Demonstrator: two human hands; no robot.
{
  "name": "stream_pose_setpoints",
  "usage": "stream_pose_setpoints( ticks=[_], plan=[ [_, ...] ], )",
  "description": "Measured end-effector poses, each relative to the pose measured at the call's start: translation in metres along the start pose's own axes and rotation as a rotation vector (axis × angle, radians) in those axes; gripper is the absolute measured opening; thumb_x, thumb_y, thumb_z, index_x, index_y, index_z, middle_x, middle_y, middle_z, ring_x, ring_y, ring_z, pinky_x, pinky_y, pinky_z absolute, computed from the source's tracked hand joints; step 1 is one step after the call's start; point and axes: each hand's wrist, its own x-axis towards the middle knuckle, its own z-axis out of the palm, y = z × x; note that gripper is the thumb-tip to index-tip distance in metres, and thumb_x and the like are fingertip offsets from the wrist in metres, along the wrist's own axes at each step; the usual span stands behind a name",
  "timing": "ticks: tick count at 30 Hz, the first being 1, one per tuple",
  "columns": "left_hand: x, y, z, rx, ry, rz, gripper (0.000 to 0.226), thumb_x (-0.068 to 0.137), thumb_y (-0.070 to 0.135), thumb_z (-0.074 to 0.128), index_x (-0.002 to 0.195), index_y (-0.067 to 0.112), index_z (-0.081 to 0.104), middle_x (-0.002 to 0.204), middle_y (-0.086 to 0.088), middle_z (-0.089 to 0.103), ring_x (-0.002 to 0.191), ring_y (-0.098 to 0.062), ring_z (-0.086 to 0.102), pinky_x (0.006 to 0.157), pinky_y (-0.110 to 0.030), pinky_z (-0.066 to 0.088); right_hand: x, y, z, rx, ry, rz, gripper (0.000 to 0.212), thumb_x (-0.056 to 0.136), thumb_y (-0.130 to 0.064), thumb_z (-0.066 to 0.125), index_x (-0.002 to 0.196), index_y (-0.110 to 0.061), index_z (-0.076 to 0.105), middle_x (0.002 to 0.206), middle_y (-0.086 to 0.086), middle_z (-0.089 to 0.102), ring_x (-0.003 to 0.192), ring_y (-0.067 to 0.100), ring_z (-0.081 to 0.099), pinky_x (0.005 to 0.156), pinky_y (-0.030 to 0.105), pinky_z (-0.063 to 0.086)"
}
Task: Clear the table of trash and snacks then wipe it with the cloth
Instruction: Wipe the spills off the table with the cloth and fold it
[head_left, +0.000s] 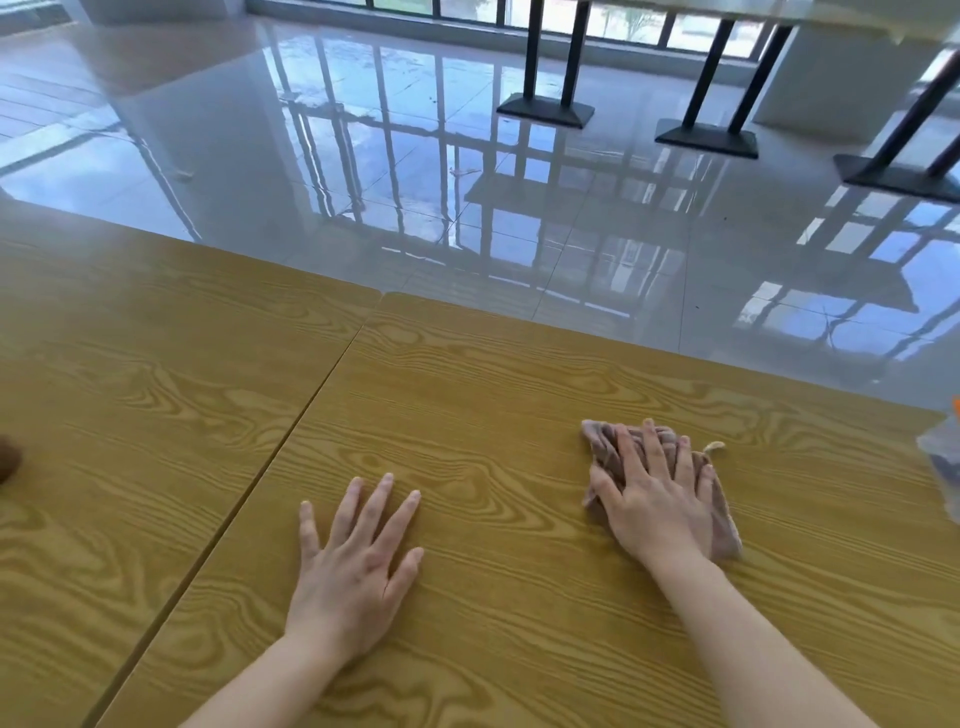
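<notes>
A crumpled pinkish-brown cloth (602, 447) lies on the yellow wood-grain table (467, 405), right of centre. My right hand (654, 493) presses flat on the cloth with straight, spread fingers and covers most of it. My left hand (358, 556) rests flat on the bare tabletop to the left of the cloth, fingers spread, holding nothing.
A clear plastic bag (943, 462) with something dark and orange inside pokes in at the table's right edge. A brown object (8, 460) is cut off at the left edge. A seam (291, 431) divides two tabletops. Beyond lie a glossy tiled floor and black table legs (545, 104).
</notes>
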Motion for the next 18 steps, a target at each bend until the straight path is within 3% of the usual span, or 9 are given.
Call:
stream_pose_setpoints(
  ticks=[2, 3, 5, 7, 9, 12, 15, 18],
  plan=[
    [-0.004, -0.003, 0.001, 0.063, -0.017, -0.022, 0.061, 0.090, 0.071, 0.004, 0.147, 0.054, -0.010, 0.160, 0.011, -0.020, 0.146, -0.014, -0.025, 0.113, -0.056, -0.022, -0.001, -0.039, 0.003, 0.048, -0.017, 0.062, 0.073, 0.089, -0.075, 0.011, 0.154, -0.044, -0.002, 0.164, -0.008, -0.017, 0.149, 0.037, -0.018, 0.115, 0.064, -0.009],
    [-0.004, -0.002, 0.001, 0.076, -0.021, -0.029, 0.061, 0.089, 0.072, 0.002, 0.146, 0.055, -0.013, 0.161, 0.010, -0.021, 0.146, -0.015, -0.025, 0.114, -0.056, -0.021, -0.009, -0.059, 0.008, 0.041, -0.029, -0.002, 0.072, 0.090, -0.075, 0.011, 0.154, -0.045, -0.002, 0.164, -0.007, -0.018, 0.148, 0.040, -0.020, 0.113, 0.066, -0.011],
    [-0.003, 0.000, -0.002, 0.078, -0.031, -0.035, 0.062, 0.088, 0.071, 0.002, 0.146, 0.054, -0.013, 0.162, 0.008, -0.017, 0.146, -0.015, -0.024, 0.115, -0.057, -0.018, -0.043, -0.087, 0.021, 0.021, -0.024, -0.270, 0.070, 0.090, -0.075, 0.013, 0.153, -0.048, 0.001, 0.165, -0.008, -0.014, 0.147, 0.039, -0.023, 0.112, 0.067, -0.015],
    [-0.005, -0.002, -0.004, 0.045, -0.040, -0.027, 0.065, 0.087, 0.070, 0.004, 0.149, 0.051, -0.005, 0.164, 0.006, -0.010, 0.147, -0.014, -0.021, 0.117, -0.058, -0.013, -0.085, -0.081, 0.031, -0.008, -0.025, -0.553, 0.065, 0.092, -0.075, 0.018, 0.152, -0.051, 0.009, 0.166, -0.011, 0.000, 0.150, 0.035, -0.017, 0.115, 0.065, -0.008],
    [-0.016, -0.008, -0.005, 0.023, -0.041, -0.011, 0.066, 0.088, 0.071, 0.007, 0.150, 0.049, 0.006, 0.164, 0.005, -0.002, 0.149, -0.014, -0.015, 0.118, -0.059, -0.007, -0.103, -0.038, 0.033, -0.042, 0.019, -0.622, 0.064, 0.092, -0.076, 0.020, 0.151, -0.054, 0.012, 0.165, -0.014, 0.008, 0.152, 0.031, -0.008, 0.117, 0.063, 0.002],
    [-0.041, -0.027, -0.003, 0.054, -0.033, -0.048, 0.062, 0.090, 0.072, 0.012, 0.149, 0.055, 0.006, 0.165, 0.005, -0.002, 0.150, -0.018, -0.011, 0.116, -0.063, -0.004, -0.081, 0.031, 0.021, -0.079, 0.034, -0.315, 0.069, 0.084, -0.083, 0.008, 0.148, -0.059, -0.005, 0.164, -0.019, -0.010, 0.151, 0.028, -0.017, 0.117, 0.061, -0.005],
    [-0.054, -0.036, -0.003, 0.069, -0.015, -0.098, 0.062, 0.089, 0.075, 0.013, 0.147, 0.057, 0.004, 0.165, 0.006, -0.003, 0.150, -0.020, -0.011, 0.116, -0.064, -0.001, -0.033, 0.026, 0.009, -0.001, -0.028, 0.034, 0.076, 0.080, -0.085, 0.003, 0.148, -0.056, -0.011, 0.162, -0.015, -0.022, 0.148, 0.035, -0.023, 0.114, 0.065, -0.011],
    [-0.053, -0.034, -0.001, 0.077, -0.005, -0.085, 0.063, 0.089, 0.073, 0.015, 0.148, 0.056, 0.002, 0.165, 0.004, -0.003, 0.150, -0.021, -0.012, 0.117, -0.063, 0.000, 0.004, -0.041, 0.009, 0.061, -0.064, 0.047, 0.080, 0.082, -0.083, 0.004, 0.153, -0.047, -0.005, 0.164, -0.007, -0.019, 0.146, 0.043, -0.023, 0.110, 0.071, -0.013]
  ],
)
